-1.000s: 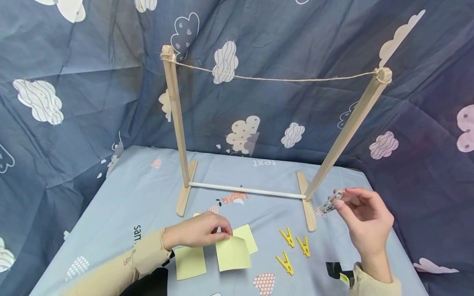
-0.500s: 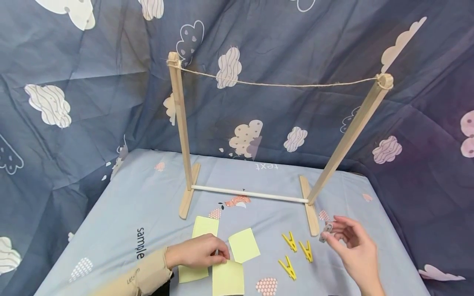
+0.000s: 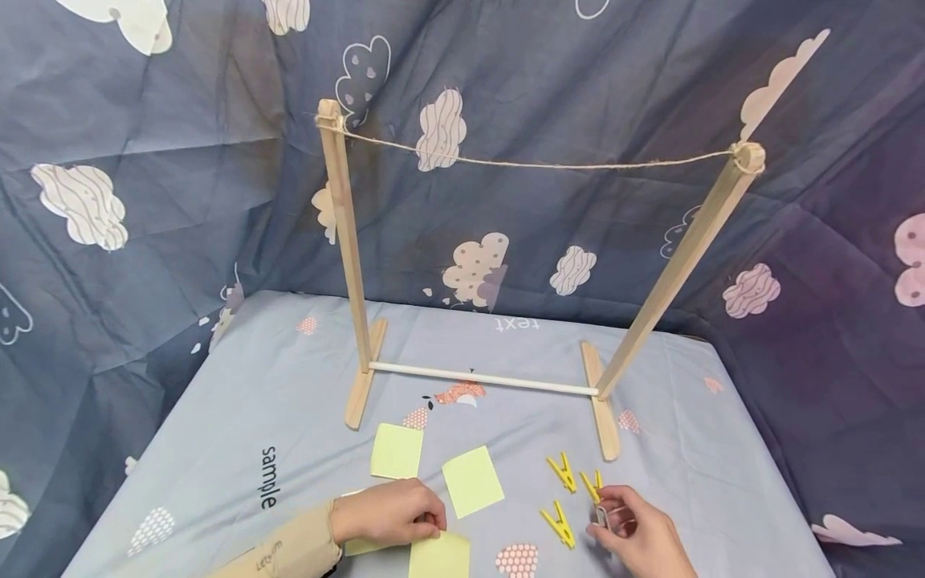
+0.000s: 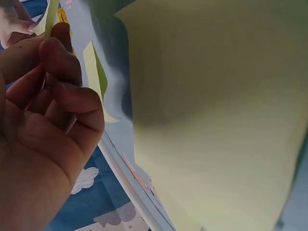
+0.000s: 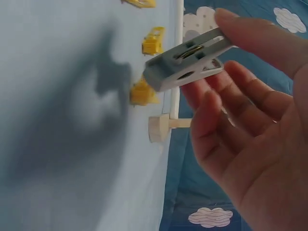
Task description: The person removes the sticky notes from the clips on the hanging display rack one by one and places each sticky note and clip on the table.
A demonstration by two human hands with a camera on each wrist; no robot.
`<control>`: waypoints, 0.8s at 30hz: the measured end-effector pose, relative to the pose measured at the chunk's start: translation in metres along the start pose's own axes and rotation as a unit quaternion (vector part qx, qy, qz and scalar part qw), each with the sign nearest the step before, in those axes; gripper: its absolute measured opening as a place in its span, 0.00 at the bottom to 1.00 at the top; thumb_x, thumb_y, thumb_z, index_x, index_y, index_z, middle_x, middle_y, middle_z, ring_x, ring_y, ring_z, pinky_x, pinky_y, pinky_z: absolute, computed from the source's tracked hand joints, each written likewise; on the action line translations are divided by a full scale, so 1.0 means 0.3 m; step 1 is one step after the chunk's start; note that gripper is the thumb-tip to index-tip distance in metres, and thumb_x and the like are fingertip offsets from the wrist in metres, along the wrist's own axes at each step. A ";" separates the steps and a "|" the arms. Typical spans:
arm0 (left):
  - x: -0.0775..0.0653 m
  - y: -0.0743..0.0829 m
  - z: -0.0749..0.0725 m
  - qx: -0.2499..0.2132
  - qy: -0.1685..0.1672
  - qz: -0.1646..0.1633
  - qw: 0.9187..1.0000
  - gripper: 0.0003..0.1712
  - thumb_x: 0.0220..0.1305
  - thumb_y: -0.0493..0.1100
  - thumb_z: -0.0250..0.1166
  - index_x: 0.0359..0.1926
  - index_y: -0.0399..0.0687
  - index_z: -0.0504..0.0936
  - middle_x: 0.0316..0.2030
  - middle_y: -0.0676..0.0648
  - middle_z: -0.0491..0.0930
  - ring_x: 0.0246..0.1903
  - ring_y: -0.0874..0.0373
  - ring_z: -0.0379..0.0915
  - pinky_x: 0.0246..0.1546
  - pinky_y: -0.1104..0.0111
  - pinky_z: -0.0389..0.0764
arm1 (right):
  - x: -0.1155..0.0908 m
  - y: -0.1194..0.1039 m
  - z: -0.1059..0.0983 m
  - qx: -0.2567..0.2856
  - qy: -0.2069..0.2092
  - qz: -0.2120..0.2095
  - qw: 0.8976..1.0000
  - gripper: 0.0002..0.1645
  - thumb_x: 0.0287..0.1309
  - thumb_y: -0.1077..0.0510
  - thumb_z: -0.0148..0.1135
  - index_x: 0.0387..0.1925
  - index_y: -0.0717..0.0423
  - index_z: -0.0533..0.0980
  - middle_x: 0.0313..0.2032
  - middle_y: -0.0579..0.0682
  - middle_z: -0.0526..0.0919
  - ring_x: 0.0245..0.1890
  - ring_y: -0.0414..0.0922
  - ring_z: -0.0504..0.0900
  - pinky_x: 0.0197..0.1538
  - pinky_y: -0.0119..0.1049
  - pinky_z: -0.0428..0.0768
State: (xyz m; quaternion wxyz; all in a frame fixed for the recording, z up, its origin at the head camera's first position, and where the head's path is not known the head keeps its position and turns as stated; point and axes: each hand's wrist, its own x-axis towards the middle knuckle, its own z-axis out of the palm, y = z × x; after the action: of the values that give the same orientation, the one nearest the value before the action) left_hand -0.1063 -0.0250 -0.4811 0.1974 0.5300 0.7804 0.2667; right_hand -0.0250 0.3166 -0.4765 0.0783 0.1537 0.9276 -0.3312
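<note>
My left hand (image 3: 397, 511) pinches the top edge of a pale yellow sticky note (image 3: 439, 558) low in the head view. Two more yellow notes, an upper one (image 3: 397, 451) and a right one (image 3: 473, 482), lie on the cloth beyond it. Part of a further note (image 4: 216, 115), large in the left wrist view, is hidden under my left hand in the head view. Between thumb and fingers, my right hand (image 3: 639, 534) holds a grey-and-white clothespin (image 5: 185, 60) with a metal spring. Several yellow clothespins (image 3: 558, 526) lie just left of that hand.
A wooden stand rises behind, with a left post (image 3: 345, 241), a right post (image 3: 675, 273) and a string (image 3: 535, 166) stretched between their tops. A white rod (image 3: 480, 378) joins the feet. Dark cloud-printed cloth (image 3: 181, 201) hangs around the light blue tabletop (image 3: 217, 417).
My right hand has moved left and toward me with its clothespin, arriving beside the yellow ones. My left hand has drawn the pinched note toward me, uncovering the note behind.
</note>
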 end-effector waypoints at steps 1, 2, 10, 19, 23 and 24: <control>0.001 -0.001 0.004 0.002 0.000 -0.002 1.000 0.07 0.60 0.40 0.57 0.30 0.55 0.80 0.22 0.64 0.75 0.21 0.78 0.61 0.25 0.87 0.65 | 0.001 0.001 0.007 -0.008 -0.005 -0.002 1.000 0.28 0.33 0.53 0.74 0.42 0.52 0.75 0.28 0.44 0.78 0.23 0.34 0.73 0.25 0.27 0.70; 0.002 -0.002 0.008 0.004 0.001 -0.003 1.000 0.07 0.59 0.40 0.57 0.29 0.55 0.80 0.22 0.64 0.74 0.20 0.78 0.61 0.25 0.87 0.65 | 0.001 0.001 0.014 -0.016 -0.009 -0.001 1.000 0.27 0.33 0.53 0.74 0.41 0.52 0.75 0.27 0.43 0.77 0.22 0.35 0.72 0.25 0.27 0.70; 0.015 0.000 0.032 0.057 0.020 -0.022 0.998 0.06 0.57 0.42 0.59 0.26 0.58 0.80 0.20 0.66 0.71 0.19 0.77 0.60 0.23 0.87 0.63 | -0.008 0.010 0.057 -0.054 -0.057 0.008 0.997 0.27 0.27 0.48 0.75 0.34 0.52 0.76 0.24 0.42 0.75 0.23 0.38 0.69 0.24 0.30 0.67; 0.019 -0.001 0.045 0.090 0.044 -0.045 0.994 0.07 0.55 0.42 0.60 0.24 0.60 0.78 0.19 0.67 0.68 0.18 0.76 0.59 0.22 0.85 0.61 | -0.007 0.016 0.074 -0.062 -0.095 -0.003 0.994 0.22 0.30 0.51 0.74 0.32 0.50 0.75 0.23 0.44 0.71 0.22 0.40 0.68 0.25 0.31 0.66; 0.016 -0.003 0.045 0.101 0.057 -0.045 0.992 0.06 0.54 0.42 0.61 0.23 0.60 0.78 0.20 0.66 0.69 0.19 0.76 0.60 0.22 0.86 0.61 | 0.000 0.018 0.076 -0.059 -0.105 -0.011 0.993 0.23 0.30 0.50 0.74 0.32 0.51 0.75 0.23 0.44 0.71 0.23 0.40 0.68 0.25 0.31 0.66; 0.015 -0.005 0.045 0.104 0.061 -0.045 0.992 0.06 0.54 0.42 0.61 0.23 0.60 0.78 0.20 0.66 0.69 0.20 0.76 0.60 0.22 0.86 0.61 | 0.002 0.018 0.075 -0.056 -0.109 -0.011 0.992 0.23 0.30 0.50 0.74 0.32 0.52 0.75 0.24 0.44 0.71 0.23 0.40 0.68 0.25 0.32 0.66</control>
State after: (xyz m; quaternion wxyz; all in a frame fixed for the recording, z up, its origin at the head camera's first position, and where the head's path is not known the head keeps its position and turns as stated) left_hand -0.1010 -0.0184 -0.4927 0.1052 0.4945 0.8376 0.2070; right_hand -0.0227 0.3064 -0.4973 0.1836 0.1016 0.9323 -0.2945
